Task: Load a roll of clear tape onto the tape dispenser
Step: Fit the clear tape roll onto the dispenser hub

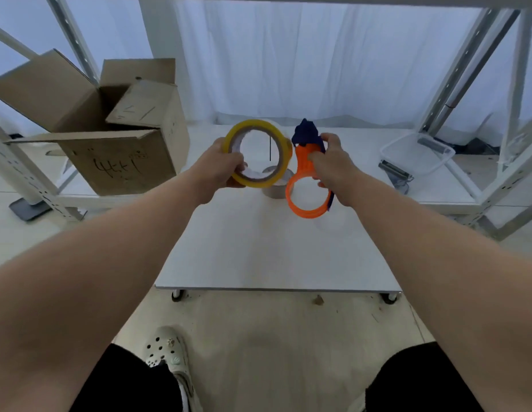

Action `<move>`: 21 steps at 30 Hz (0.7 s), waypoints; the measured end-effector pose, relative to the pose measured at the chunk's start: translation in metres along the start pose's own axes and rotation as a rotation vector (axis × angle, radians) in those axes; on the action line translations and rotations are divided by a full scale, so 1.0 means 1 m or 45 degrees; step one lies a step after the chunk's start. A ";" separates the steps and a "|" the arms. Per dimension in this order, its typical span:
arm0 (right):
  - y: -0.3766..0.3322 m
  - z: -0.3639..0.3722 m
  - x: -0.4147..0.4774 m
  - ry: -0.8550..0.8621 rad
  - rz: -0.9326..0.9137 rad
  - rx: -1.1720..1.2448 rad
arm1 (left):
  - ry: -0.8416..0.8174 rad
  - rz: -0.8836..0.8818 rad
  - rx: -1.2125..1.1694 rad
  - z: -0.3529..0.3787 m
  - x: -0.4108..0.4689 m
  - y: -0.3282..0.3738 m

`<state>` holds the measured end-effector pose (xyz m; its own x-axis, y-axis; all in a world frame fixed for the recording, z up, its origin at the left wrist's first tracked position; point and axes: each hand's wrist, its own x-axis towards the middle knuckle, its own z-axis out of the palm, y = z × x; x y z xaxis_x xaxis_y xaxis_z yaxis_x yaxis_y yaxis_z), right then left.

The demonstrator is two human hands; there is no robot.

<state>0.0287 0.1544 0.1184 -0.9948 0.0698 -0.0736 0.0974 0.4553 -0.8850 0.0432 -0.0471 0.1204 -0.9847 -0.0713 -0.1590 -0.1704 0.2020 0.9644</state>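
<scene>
My left hand (221, 166) grips a yellowish roll of clear tape (260, 127) by its lower left rim and holds it upright above the white table (259, 251). Right beside it, my right hand (333, 162) holds the tape dispenser (305, 185): an orange plastic ring with an orange handle and a dark blue head at the top. The roll and the dispenser are close together, almost touching. Nothing sits on the dispenser's ring.
Another tape roll (276, 188) lies on the table behind the held items. An open cardboard box (110, 138) stands at the left on a low shelf. A clear plastic tub (416, 153) sits at the right. White metal shelf posts (467, 60) flank the table.
</scene>
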 end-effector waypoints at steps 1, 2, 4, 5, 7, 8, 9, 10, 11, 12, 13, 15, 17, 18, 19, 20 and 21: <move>-0.001 0.000 0.000 0.031 0.021 0.002 | 0.002 0.001 -0.026 0.000 -0.002 0.003; 0.000 0.000 -0.001 0.070 0.047 0.015 | 0.008 -0.003 -0.053 0.000 -0.003 0.004; 0.004 0.001 -0.005 0.136 0.103 0.097 | 0.038 -0.008 -0.090 0.003 -0.007 0.001; 0.008 0.003 -0.006 0.162 0.127 0.157 | 0.060 -0.015 -0.097 0.005 -0.007 -0.001; 0.012 0.007 -0.009 0.181 0.188 0.259 | 0.098 -0.031 -0.097 0.008 -0.009 -0.005; 0.013 0.009 -0.010 0.182 0.211 0.275 | 0.111 -0.042 -0.091 0.009 -0.009 -0.005; 0.013 0.011 -0.010 0.188 0.218 0.265 | 0.120 -0.060 -0.085 0.010 -0.009 -0.005; 0.013 0.012 -0.010 0.201 0.216 0.241 | 0.120 -0.085 -0.084 0.011 -0.009 -0.004; 0.013 0.012 -0.009 0.224 0.207 0.226 | 0.105 -0.117 -0.081 0.012 -0.009 -0.003; 0.012 0.012 -0.008 0.253 0.202 0.231 | 0.071 -0.150 -0.072 0.013 -0.010 -0.002; 0.011 0.011 -0.007 0.284 0.189 0.243 | 0.018 -0.172 -0.060 0.013 -0.011 -0.001; 0.010 0.010 -0.005 0.316 0.164 0.310 | -0.094 -0.164 -0.015 0.017 -0.013 0.000; 0.009 0.010 -0.004 0.287 0.161 0.465 | -0.149 -0.107 0.059 0.022 -0.014 0.002; 0.009 0.011 -0.004 0.260 0.173 0.541 | -0.153 -0.073 0.089 0.025 -0.014 0.003; 0.009 0.011 -0.004 0.240 0.183 0.596 | -0.144 -0.041 0.111 0.027 -0.014 0.004; 0.008 0.010 -0.004 0.225 0.185 0.626 | -0.129 -0.011 0.130 0.029 -0.013 0.005; 0.008 0.009 -0.004 0.217 0.173 0.644 | -0.109 0.014 0.156 0.029 -0.013 0.005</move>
<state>0.0333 0.1497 0.1070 -0.9516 0.2599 -0.1641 0.1569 -0.0483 -0.9864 0.0535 -0.0165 0.1215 -0.9852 0.0139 -0.1707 -0.1573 0.3203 0.9341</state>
